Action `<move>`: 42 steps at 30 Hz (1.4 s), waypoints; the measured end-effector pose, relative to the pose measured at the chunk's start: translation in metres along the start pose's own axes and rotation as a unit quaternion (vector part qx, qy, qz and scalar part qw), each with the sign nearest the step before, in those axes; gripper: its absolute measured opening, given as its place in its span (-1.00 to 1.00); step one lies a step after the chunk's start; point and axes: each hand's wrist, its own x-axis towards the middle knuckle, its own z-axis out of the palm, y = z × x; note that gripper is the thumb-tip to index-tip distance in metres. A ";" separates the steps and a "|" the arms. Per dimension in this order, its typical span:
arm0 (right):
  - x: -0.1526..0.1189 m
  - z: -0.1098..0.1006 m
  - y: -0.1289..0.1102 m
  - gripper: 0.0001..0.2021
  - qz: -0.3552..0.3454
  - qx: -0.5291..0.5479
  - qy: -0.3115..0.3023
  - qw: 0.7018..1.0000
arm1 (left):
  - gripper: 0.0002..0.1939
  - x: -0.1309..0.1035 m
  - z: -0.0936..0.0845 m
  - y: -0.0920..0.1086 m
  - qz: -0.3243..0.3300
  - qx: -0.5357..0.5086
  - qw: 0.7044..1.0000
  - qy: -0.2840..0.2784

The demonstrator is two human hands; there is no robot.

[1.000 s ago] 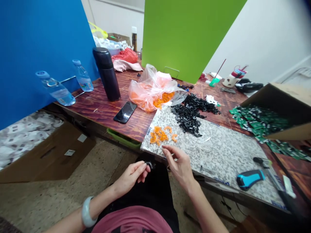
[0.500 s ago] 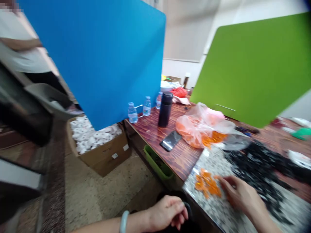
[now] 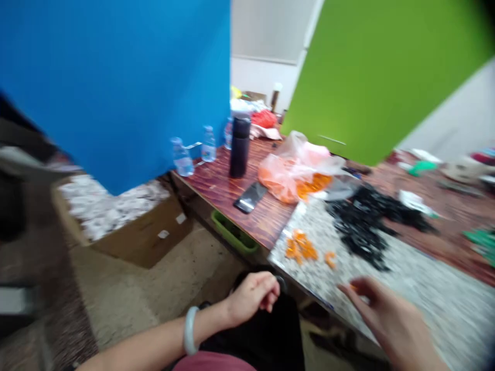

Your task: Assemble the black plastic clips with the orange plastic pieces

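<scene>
My left hand (image 3: pixel 255 294), with a pale bangle (image 3: pixel 191 330) on its wrist, hangs in front of the table edge above my lap. Its fingers are curled in, and whatever they hold, if anything, is hidden. Over the speckled grey-white mat (image 3: pixel 348 275), my right hand (image 3: pixel 386 314) is pinched at the fingertips, with a speck of orange between them. A small pile of orange plastic pieces (image 3: pixel 301 248) lies on the mat, and a single orange piece (image 3: pixel 330 259) lies apart, nearer that hand. Behind them spreads a heap of glossy black pieces (image 3: pixel 363 221).
A clear bag with orange pieces (image 3: pixel 288 172), a phone (image 3: pixel 250 197), a dark flask (image 3: pixel 240 147) and water bottles (image 3: pixel 209 144) stand or lie behind. Blue (image 3: pixel 154 77) and green panels (image 3: pixel 371 77) rise above the table. A carton of white packets (image 3: pixel 127 247) stands left, beside a green bin (image 3: pixel 235 232).
The view has swung right and down. My right hand has drawn away from the orange pile toward the near side, and one orange piece now lies apart from it. My left hand stays curled.
</scene>
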 end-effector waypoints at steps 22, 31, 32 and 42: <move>-0.001 -0.005 0.008 -0.85 -0.010 0.077 -0.085 0.993 | -0.54 0.020 0.014 -0.006 -0.049 0.013 0.998 -0.045; -0.032 -0.004 -0.076 -0.91 0.004 0.226 0.032 0.974 | -0.58 0.016 0.022 -0.008 0.012 0.089 0.992 -0.085; -0.033 -0.001 -0.081 -0.91 0.000 0.229 0.041 0.973 | -0.60 0.015 0.022 -0.008 0.017 0.103 0.991 -0.084; -0.039 0.020 -0.087 -0.91 0.012 0.228 0.065 0.972 | -0.70 0.009 0.028 -0.008 0.044 0.153 0.985 -0.071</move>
